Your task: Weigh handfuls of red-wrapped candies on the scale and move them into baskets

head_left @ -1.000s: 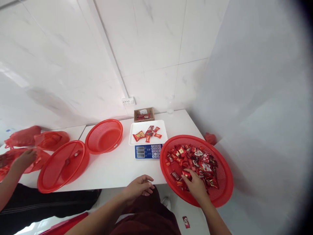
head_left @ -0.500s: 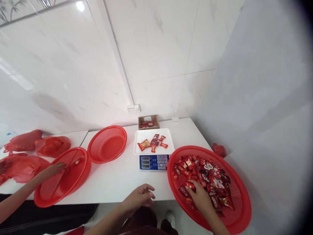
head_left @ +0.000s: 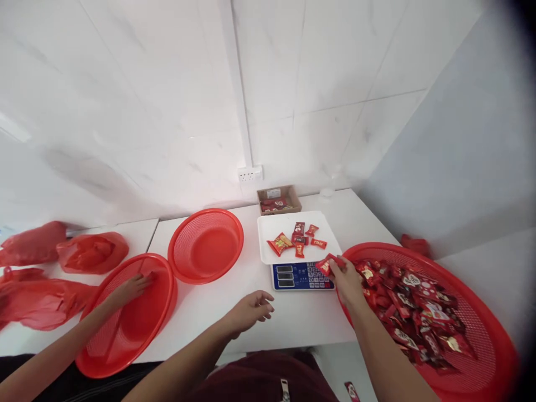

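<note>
Between the thumb and fingers of my right hand (head_left: 347, 277) is a red wrapped candy (head_left: 325, 266), held over the keypad of the blue scale (head_left: 301, 276). Several small red and brown packets lie on the scale's white tray (head_left: 274, 223). A large red basket (head_left: 498, 340) at the right holds a heap of wrapped candies (head_left: 412, 312). My left hand (head_left: 250, 310) hovers above the front of the white table, in front of the scale, with nothing in it and its fingers loosely curled apart.
An open cardboard box (head_left: 295, 202) with packets stands behind the tray. Left of the scale is an empty red basket (head_left: 205, 245). Another person's hand (head_left: 134, 287) is inside a further red basket (head_left: 167, 307). Red bags (head_left: 46, 298) lie at far left.
My right hand has come up out of the candy heap with a red candy and moved to the scale. The view has shifted. The other person's hand has moved within its basket.
</note>
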{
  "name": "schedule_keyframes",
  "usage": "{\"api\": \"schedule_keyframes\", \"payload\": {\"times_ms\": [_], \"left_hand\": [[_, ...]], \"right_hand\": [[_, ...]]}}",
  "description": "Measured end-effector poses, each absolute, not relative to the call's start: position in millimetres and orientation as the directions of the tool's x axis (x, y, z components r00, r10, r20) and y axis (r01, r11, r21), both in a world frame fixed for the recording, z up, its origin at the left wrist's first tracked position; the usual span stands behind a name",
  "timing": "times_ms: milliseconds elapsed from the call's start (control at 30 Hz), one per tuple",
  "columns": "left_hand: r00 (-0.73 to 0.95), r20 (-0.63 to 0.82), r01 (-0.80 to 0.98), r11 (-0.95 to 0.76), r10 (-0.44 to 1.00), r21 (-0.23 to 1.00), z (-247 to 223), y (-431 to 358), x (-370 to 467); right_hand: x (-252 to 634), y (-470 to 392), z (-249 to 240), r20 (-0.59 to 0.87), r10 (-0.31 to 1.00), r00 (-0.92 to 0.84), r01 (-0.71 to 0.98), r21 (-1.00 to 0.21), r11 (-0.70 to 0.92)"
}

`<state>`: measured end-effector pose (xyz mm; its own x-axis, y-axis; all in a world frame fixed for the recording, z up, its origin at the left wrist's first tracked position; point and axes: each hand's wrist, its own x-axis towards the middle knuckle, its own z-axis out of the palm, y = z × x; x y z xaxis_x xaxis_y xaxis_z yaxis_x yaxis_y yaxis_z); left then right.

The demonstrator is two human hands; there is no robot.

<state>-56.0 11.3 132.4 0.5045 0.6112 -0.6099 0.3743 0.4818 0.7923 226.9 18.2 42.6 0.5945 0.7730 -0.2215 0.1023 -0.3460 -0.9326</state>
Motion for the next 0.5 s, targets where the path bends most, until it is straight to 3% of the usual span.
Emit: {"api": "schedule_keyframes", "payload": {"times_ms": [100,233,400,500], "left_hand": [[0.496,-0.645,0.348,0.548,0.582,0.761,129,20,-73],[0.548,-0.661,0.363,0.566,0.512,0.740,124,28,-79],[0.547,-0.656,0.370,0.552,0.520,0.747,121,34,-73],[0.531,-0.663,0.369,0.560,0.528,0.742,119,31,-64]], "right_hand": [[214,38,43,-0.251,0.741,0.623,0.032,-0.938,-0.345],[220,17,43,-0.259,0.697,0.669,0.062,-0.915,-0.399],[250,-40,30,-0.285,0.643,0.711,0.219,-0.779,-0.588],[266,-54,15,-0.292,0.720,0.630,0.382,-0.691,-0.614]]}}
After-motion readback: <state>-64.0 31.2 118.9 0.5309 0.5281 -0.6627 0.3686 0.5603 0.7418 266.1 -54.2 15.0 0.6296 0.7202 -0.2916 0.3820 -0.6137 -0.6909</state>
